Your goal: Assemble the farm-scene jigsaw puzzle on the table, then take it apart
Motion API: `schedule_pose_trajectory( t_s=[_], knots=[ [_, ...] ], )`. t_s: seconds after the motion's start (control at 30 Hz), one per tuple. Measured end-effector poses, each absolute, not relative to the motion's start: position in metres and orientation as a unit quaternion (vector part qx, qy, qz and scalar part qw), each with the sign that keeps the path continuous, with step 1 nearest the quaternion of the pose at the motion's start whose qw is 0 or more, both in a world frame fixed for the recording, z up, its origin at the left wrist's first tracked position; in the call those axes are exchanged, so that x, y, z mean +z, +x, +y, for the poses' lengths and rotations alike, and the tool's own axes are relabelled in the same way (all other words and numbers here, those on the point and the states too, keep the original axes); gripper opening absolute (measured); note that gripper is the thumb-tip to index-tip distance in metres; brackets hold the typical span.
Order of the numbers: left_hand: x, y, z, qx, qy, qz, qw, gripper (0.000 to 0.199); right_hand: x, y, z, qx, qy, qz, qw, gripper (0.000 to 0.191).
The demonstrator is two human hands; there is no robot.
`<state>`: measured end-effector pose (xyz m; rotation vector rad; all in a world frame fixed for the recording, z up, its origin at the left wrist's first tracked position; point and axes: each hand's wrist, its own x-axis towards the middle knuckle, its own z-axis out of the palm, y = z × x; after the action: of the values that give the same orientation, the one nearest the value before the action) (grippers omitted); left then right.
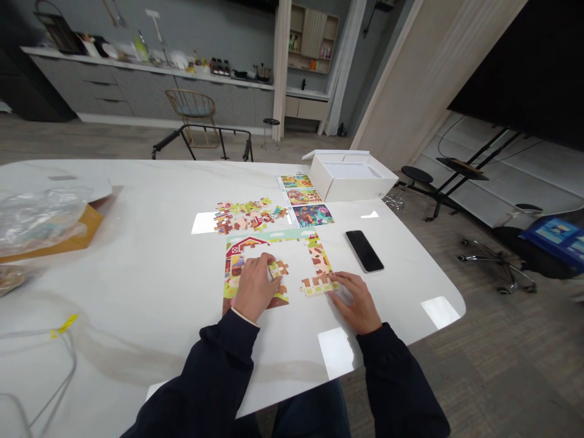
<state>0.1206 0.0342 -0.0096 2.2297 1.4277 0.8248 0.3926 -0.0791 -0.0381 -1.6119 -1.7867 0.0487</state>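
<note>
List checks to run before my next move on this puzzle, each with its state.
1. Right hand at the right end of the bottom strip: ok.
2. Pieces at the left hand joined: cannot tell; its fingers partly cover them.
3. Bottom edge of the puzzle closed: not ok; a gap shows left of the strip.
4. Loose pieces lying beyond the puzzle: ok.
5. Picture sheet visible beside the white box: ok.
6. Phone apart from the puzzle: ok.

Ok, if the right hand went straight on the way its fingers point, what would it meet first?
Most likely the row of puzzle pieces: its end lies right at the right hand, though whether they already touch is hard to tell from this view.
</note>
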Motion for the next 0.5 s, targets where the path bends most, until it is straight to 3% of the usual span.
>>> schedule_pose_trajectory(
  t_s=[0.27, 0.5],
  knots=[
    [0.004, 0.127, 0.018, 0.327, 0.812, 0.395, 0.279, 0.04, -0.037, 0.392, -0.079, 0.025, -0.631, -0.689, 0.355, 0.035],
    [0.002, 0.126, 0.01, 0.264, 0.86, 0.354, 0.257, 0.031, -0.035, 0.393, -0.079, 0.01, -0.611, -0.717, 0.334, 0.039]
  ],
)
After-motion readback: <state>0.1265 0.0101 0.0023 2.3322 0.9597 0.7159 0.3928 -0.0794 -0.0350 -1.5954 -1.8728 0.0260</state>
